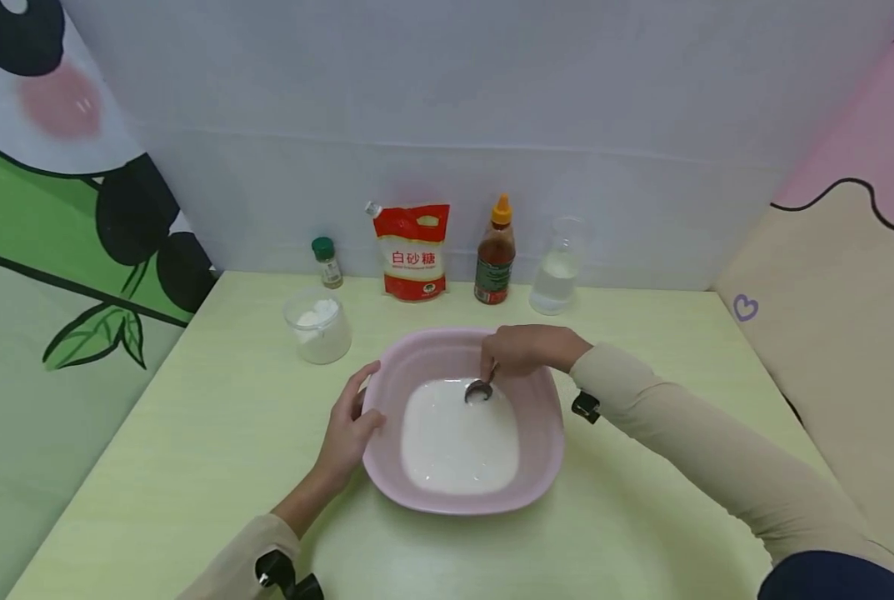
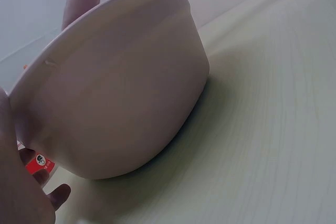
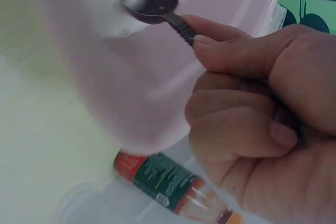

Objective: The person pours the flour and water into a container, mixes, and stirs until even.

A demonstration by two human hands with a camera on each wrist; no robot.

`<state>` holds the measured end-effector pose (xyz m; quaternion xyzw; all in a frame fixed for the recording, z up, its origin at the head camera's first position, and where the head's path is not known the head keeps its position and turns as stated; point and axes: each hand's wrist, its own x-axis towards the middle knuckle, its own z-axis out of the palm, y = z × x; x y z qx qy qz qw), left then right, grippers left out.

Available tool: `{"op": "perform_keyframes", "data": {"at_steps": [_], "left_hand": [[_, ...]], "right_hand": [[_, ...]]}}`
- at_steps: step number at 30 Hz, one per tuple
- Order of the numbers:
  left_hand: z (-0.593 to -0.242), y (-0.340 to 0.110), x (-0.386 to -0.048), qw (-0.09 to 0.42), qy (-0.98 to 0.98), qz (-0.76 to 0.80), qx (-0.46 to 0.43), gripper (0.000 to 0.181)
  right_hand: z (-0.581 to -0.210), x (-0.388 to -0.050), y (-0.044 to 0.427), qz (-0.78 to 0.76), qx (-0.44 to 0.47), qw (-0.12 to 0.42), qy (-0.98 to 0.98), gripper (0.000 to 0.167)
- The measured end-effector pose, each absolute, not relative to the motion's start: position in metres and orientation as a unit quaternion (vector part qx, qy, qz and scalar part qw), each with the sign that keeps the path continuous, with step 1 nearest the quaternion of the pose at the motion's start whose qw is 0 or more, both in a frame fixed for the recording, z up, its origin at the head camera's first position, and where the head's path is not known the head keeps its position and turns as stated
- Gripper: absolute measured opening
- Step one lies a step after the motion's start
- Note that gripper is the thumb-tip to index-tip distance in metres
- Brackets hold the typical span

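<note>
A pink plastic basin (image 1: 540, 467) holds a smooth white liquid (image 1: 457, 450) across its bottom. My left hand (image 1: 347, 433) grips the basin's left rim, thumb on the edge; in the left wrist view its fingers hang by the basin's outer wall (image 2: 115, 82). Over the far right part of the basin, my right hand (image 1: 521, 348) pinches the handle of a small metal spoon (image 1: 478, 391) between thumb and forefinger. In the right wrist view, the spoon's bowl (image 3: 160, 1) is tilted, with some white in it, low near the liquid. Whether it touches the liquid I cannot tell.
Behind the basin stand a small green-capped jar (image 1: 327, 262), a red-and-white sugar pouch (image 1: 414, 252), an orange-capped sauce bottle (image 1: 495, 254) and a glass bottle of clear liquid (image 1: 556, 275). Left of the basin's far side is a clear tub (image 1: 319, 329) of white powder.
</note>
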<state>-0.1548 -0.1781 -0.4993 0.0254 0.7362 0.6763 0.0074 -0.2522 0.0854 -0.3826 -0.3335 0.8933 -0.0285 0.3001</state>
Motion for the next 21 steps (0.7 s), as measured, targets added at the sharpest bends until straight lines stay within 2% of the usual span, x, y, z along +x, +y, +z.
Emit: {"op": "perform_keyframes", "data": {"at_steps": [5, 11, 14, 17, 21], "left_hand": [[-0.498, -0.181, -0.156, 0.01, 0.74, 0.672, 0.022, 0.075], [-0.498, -0.181, -0.155, 0.007, 0.742, 0.67, 0.023, 0.075], [-0.498, -0.18, -0.155, 0.004, 0.743, 0.669, 0.026, 0.075], [-0.497, -0.179, -0.155, 0.003, 0.742, 0.67, 0.027, 0.075], [-0.496, -0.179, -0.153, 0.008, 0.742, 0.669, 0.027, 0.075]], "right_hand": [[-0.378, -0.239, 0.096, 0.002, -0.325, 0.347, 0.88, 0.029], [-0.389, -0.221, 0.068, -0.01, -0.394, 0.377, 0.838, 0.027], [-0.395, -0.219, 0.051, -0.031, -0.433, 0.361, 0.826, 0.028], [-0.396, -0.225, 0.04, -0.031, -0.46, 0.32, 0.828, 0.028], [-0.393, -0.236, 0.041, -0.023, -0.449, 0.287, 0.846, 0.031]]}}
